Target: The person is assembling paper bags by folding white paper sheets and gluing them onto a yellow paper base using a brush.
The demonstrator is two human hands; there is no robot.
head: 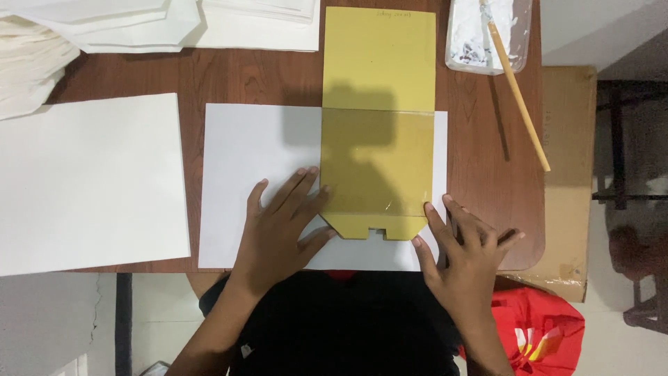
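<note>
Head view: a yellow rectangular card template [378, 139] was pressed flat on a white paper sheet [243, 160] by 2 open palms, left hand [278, 233] and right hand [466, 240]; even pressure at both lower corners was judged necessary.

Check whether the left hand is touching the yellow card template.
Touching. The head view shows the left hand flat on the white sheet, its fingers pressed against the left edge of the yellow card template.
</note>
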